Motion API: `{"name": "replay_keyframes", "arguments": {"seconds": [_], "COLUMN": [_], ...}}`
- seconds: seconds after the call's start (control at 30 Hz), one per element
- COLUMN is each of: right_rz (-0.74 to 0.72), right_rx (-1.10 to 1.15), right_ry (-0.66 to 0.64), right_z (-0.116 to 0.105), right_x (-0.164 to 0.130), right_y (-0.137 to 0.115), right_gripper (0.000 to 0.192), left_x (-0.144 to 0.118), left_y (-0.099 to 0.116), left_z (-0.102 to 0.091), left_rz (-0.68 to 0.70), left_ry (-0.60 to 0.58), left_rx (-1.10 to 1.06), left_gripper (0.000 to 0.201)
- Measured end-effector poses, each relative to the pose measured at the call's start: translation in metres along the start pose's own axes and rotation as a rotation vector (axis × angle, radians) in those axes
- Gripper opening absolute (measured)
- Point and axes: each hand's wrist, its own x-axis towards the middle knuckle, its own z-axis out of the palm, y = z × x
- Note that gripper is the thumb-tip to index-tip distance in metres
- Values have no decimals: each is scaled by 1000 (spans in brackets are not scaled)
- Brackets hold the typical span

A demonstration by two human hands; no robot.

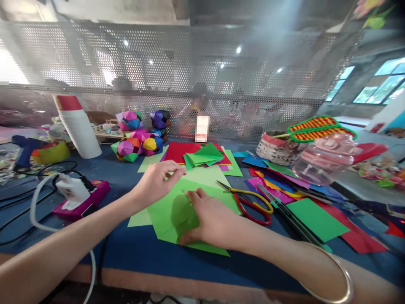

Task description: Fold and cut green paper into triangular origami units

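A bright green paper sheet (164, 213) lies on the blue table (133, 249) in front of me, over a paler green sheet (205, 175). My right hand (210, 219) presses flat on the green sheet, fingers pointing left. My left hand (158, 179) pinches the sheet's far edge between thumb and fingers. A silver bangle (343, 276) sits on my right wrist.
Folded green pieces (202, 156) rest on red paper (179, 151). Red-and-yellow scissors (253, 202) lie right of my hand, beside several coloured sheets (284, 181). Origami balls (139, 141), a white bottle (79, 126), a pink glue gun stand (80, 198), a pink bottle (325, 158) and a basket (278, 147) surround.
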Motion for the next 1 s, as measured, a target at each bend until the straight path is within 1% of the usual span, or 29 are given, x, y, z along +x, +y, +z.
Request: {"name": "replay_keyframes", "arguments": {"seconds": [0.07, 0.17, 0.23, 0.3, 0.33, 0.4, 0.47, 0.5, 0.57, 0.63, 0.67, 0.73, 0.8, 0.83, 0.9, 1.0], "right_rz": [43, 78, 104, 131, 130, 71, -27, -70, -105, -95, -91, -99, -117, -124, -125, -112], "right_rx": [9, -5, 3, 47, 90, 246, 480, 613, 867, 1054, 1117, 1190, 1228, 1239, 1254, 1260], "right_ry": [-3, 0, -3, -4, -1, 6, 44, 89, 217, 356, 411, 489, 534, 539, 536, 513], "right_z": [1, 0, -1, -2, -1, 0, 3, 4, 5, 5, 5, 5, 6, 7, 10, 13], "right_x": [-1, -3, -2, -1, -1, 1, 4, 6, 8, 8, 8, 7, 6, 6, 6, 7], "right_y": [-1, -3, -1, 3, 6, 15, 24, 28, 31, 30, 28, 24, 21, 20, 21, 24], "right_gripper": [102, 95, 92, 87, 80, 56, 34, 30, 29, 29, 28, 28, 28, 28, 29, 31], "left_x": [-2, -10, -14, -16, -16, -16, -14, -13, -12, -12, -12, -14, -16, -18, -20, -23], "left_y": [-12, -26, -31, -33, -33, -33, -33, -32, -28, -23, -19, -12, -8, -7, -6, -8], "left_z": [7, 14, 15, 15, 15, 14, 12, 11, 8, 6, 5, 6, 10, 13, 19, 26], "left_rz": [-66, -152, -213, -256, -267, -282, -299, -312, -343, -356, -357, -358, -375, -386, -392, -405], "left_ry": [-27, -98, -142, -150, -145, -126, -80, -46, 16, 47, 44, -12, -136, -179, -228, -187], "left_rx": [2, 70, 98, 88, 70, 13, -65, -108, -199, -295, -376, -602, -806, -850, -882, -904], "left_gripper": [29, 33, 34, 37, 38, 39, 42, 45, 55, 61, 61, 58, 53, 49, 41, 34]}}
